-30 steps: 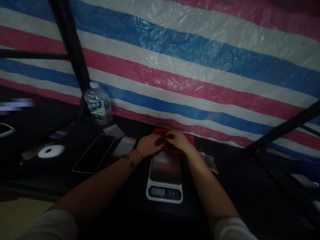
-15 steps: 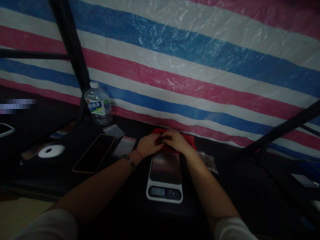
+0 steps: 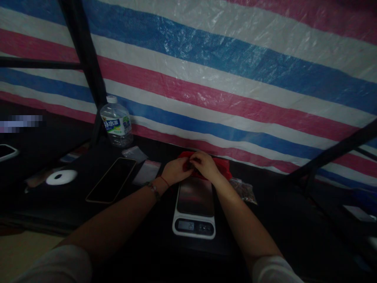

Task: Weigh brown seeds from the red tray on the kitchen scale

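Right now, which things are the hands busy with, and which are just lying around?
Busy with:
left hand
right hand
red shallow plastic tray
white digital kitchen scale

Lying around:
clear plastic water bottle
dark flat smartphone
small clear zip bags
white round disc

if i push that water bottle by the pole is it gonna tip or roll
The water bottle stands upright and looks squat, so a low push would probably slide it rather than tip it. How full it is cannot be told; if nearly empty, it would likely topple easily. Once on its round side, it should roll.
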Demonstrator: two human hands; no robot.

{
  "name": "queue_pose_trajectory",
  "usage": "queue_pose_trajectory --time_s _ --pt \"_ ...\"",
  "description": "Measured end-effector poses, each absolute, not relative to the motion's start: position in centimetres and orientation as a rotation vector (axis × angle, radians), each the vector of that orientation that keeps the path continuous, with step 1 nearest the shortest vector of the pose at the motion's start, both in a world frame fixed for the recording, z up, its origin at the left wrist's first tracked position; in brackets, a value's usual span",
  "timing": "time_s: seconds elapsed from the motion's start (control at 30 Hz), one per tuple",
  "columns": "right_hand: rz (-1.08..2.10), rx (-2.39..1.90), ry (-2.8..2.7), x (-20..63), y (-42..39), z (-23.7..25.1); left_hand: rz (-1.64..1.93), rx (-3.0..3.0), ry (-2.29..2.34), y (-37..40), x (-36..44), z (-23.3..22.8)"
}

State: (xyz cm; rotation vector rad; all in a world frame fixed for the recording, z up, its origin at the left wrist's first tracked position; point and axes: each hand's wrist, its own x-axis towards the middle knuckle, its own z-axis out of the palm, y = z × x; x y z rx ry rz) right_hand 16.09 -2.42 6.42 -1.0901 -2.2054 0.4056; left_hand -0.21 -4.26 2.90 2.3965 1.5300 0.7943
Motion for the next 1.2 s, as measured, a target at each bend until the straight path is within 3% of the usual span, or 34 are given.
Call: queue_pose_trajectory --time_s 0.3,0.63,1.2 --pt "0.23 -1.236 -2.196 16.8 -2.7 7.9 0.981 2.315 1.468 -4.3 -0.6 2.6" --pt "0.282 -1.907 -2.655 19.2 -2.4 6.0 0.95 2.289 1.533 -4.5 -1.0 3.0" --pt "0.208 -1.747 -2.604 19.3 -1.3 6.2 0.773 2.409 1.429 -4.6 -1.1 3.3"
